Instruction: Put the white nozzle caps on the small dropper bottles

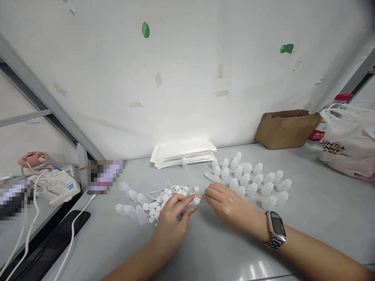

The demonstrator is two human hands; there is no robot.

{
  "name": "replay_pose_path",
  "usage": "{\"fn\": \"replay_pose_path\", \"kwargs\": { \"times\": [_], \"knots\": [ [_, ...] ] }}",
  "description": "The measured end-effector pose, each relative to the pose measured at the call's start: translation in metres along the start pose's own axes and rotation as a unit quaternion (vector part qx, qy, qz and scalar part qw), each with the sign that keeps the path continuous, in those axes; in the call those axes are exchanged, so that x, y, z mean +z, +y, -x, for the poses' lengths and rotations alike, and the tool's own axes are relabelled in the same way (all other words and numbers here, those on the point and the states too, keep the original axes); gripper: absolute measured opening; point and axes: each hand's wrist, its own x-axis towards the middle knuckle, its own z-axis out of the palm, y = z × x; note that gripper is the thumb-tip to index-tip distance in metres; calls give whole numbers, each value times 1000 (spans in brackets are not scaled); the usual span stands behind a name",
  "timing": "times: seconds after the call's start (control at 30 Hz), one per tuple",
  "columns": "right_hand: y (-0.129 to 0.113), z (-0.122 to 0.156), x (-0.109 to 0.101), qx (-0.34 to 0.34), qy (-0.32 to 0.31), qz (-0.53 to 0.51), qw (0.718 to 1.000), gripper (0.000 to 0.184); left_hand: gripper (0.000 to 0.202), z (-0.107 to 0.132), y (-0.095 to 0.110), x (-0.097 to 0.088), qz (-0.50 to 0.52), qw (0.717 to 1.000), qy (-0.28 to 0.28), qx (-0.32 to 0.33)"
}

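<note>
My left hand point(171, 216) is closed around a small translucent squeeze bottle point(191, 204), its mouth end tilted to the right. At that end my right hand point(225, 201) pinches with its fingertips; whatever small piece lies between them is too small to make out. A loose pile of small white caps point(159, 199), some with thin dark pins, lies just beyond and left of my left hand. Several similar bottles point(129, 211) sit left of the pile. Many more bottles point(251, 189) stand in uneven rows beyond my right hand, and a slimmer clear tube point(211, 177) lies on its side there.
White padded envelopes point(184, 150) are stacked against the wall, one small bottle point(184, 162) before them. At the back right stand a cardboard box point(288, 130) and a plastic bag point(348, 146). Cables, a white power strip point(63, 185) and a black flat object point(51, 248) occupy the left.
</note>
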Motion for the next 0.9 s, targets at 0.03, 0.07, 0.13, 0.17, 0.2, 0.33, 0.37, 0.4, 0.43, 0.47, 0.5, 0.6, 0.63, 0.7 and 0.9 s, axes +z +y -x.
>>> {"fn": "replay_pose_path", "kwargs": {
  "times": [0.03,0.07,0.13,0.17,0.2,0.33,0.37,0.4,0.43,0.47,0.5,0.6,0.63,0.7,0.9],
  "knots": [
    [0,0,-1,-1,-5,-2,1000,35,26,-1,1,0,2,1000,0,-6],
    [0,-1,-4,1,-7,-5,1000,35,25,-1,2,-1,5,1000,1,-16],
    [1,-2,-9,15,1,-21,1000,34,23,-3,4,-2,10,999,6,-34],
    [2,-3,-12,28,8,-40,999,33,23,-4,6,-2,12,999,7,-41],
    [3,-4,-15,45,17,-67,997,31,23,-4,7,-3,15,999,6,-46],
    [8,-9,-23,110,33,-207,972,19,23,-5,8,-5,36,997,-16,-66],
    [9,-11,-25,123,25,-232,964,16,23,-6,8,-5,41,996,-20,-72],
    [8,-13,-27,136,14,-252,958,13,23,-6,7,-6,45,996,-22,-78],
    [8,-15,-28,149,2,-267,952,11,23,-6,7,-6,48,995,-21,-82],
    [7,-18,-30,160,-6,-275,948,10,23,-7,7,-6,50,995,-19,-85],
    [5,-20,-31,170,-9,-278,945,9,23,-7,6,-6,52,995,-16,-85],
    [4,-32,-33,178,-1,-251,951,13,24,-8,7,-8,51,995,-13,-82],
    [6,-37,-34,172,2,-232,957,14,25,-9,7,-8,48,996,-7,-80],
    [15,-48,-36,158,0,-178,971,14,31,-10,8,-10,42,996,19,-81],
    [62,-86,-30,188,-110,63,974,19,29,-12,4,-14,39,990,84,-105]
  ]
}}
